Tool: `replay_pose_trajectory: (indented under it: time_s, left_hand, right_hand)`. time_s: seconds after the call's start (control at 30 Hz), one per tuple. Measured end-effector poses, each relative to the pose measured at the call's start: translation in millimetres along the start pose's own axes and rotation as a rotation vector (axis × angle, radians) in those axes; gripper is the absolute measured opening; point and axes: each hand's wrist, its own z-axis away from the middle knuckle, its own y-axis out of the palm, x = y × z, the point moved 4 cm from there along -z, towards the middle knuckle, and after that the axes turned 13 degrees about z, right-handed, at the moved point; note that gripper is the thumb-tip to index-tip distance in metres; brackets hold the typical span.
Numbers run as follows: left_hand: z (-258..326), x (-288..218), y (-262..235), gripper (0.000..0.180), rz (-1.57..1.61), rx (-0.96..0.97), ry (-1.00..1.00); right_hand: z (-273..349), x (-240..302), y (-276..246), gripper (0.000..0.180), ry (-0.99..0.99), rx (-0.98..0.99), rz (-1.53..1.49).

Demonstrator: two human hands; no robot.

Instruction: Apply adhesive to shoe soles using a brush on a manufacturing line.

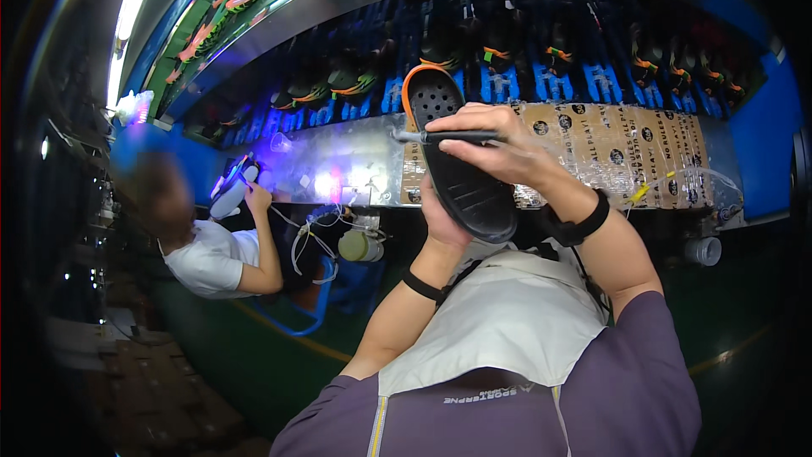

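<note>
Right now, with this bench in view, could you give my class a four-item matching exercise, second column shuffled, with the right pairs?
1. Left hand
2. Right hand
3. Cardboard sheet
4. Co-worker's shirt

A. White
B. Lying on the metal bench
C. Supporting the black shoe sole
D. Holding a pen-shaped tool

Pairs: 1-C, 2-D, 3-B, 4-A
</note>
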Motion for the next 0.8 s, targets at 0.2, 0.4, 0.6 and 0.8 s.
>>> replay_pose_trajectory:
  time_s: [0.2, 0.4, 0.6, 0.8]
  left_hand:
    - [0, 1, -4, 0.069, 0.03, 0.082, -0.041]
    - [-2, -5, -3, 0.066, -0.084, -0.047, 0.029]
    - [-5, -8, 8, 0.072, -0.126, 0.249, 0.076]
    - [-15, -23, -10, 0.068, 0.029, 0.216, 0.046]
  right_hand:
    - [0, 2, -2, 0.024, -0.102, -0.088, 0.216]
    - [5, 5, -9, 0.026, 0.13, -0.027, -0.071]
    - [12, 22, -2, 0.022, -0.137, 0.236, -0.063]
    - [12, 29, -7, 0.022, -0.234, 0.154, 0.172]
